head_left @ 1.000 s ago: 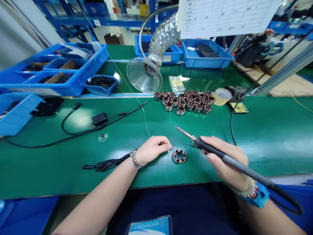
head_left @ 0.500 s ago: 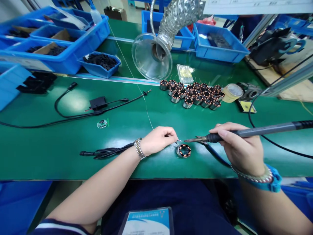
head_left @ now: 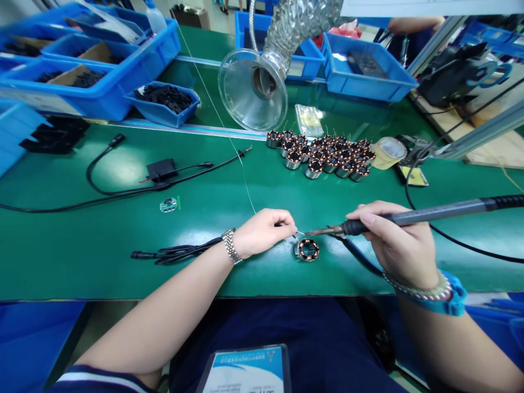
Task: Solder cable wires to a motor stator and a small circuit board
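Observation:
My left hand is closed in a pinch on thin solder wire, which trails up and away to the far left. A short wire end sticks out past the fingertips. My right hand grips a soldering iron like a pen, its tip pointing left. The tip is at the wire end by my left fingers; whether they touch is too small to tell. Just below the tip, a small motor stator with copper windings lies on the green bench, no hand holding it.
Several more stators stand grouped behind. A fume extraction funnel hangs above them. Left lie a round circuit board, a cable with a black box and a coiled black cable. Blue bins line the back.
The soldering iron has moved slightly left, bringing its tip closer to the wire end at my left fingers. My left hand stays nearly in place. The view has shifted slightly.

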Available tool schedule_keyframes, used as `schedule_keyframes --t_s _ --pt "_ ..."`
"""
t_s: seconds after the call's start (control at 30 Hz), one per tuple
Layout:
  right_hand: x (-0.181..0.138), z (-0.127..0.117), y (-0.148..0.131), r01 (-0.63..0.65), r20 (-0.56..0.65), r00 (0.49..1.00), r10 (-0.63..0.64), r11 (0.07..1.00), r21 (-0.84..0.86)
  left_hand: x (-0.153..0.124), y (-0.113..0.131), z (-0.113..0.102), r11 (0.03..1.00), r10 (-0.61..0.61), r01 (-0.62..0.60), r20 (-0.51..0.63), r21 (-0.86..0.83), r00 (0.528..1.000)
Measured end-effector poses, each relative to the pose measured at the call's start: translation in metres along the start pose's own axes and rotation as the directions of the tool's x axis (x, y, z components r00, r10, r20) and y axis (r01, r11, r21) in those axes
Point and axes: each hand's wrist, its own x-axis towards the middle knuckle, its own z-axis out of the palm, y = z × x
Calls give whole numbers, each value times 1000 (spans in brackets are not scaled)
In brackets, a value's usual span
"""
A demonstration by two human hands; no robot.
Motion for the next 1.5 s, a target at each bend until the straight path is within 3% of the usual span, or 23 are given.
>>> schedule_keyframes --t_s 1.5 --pt "3 4 -3 -48 33 998 46 998 49 0 0 0 1000 3 -3 4 -3 1000"
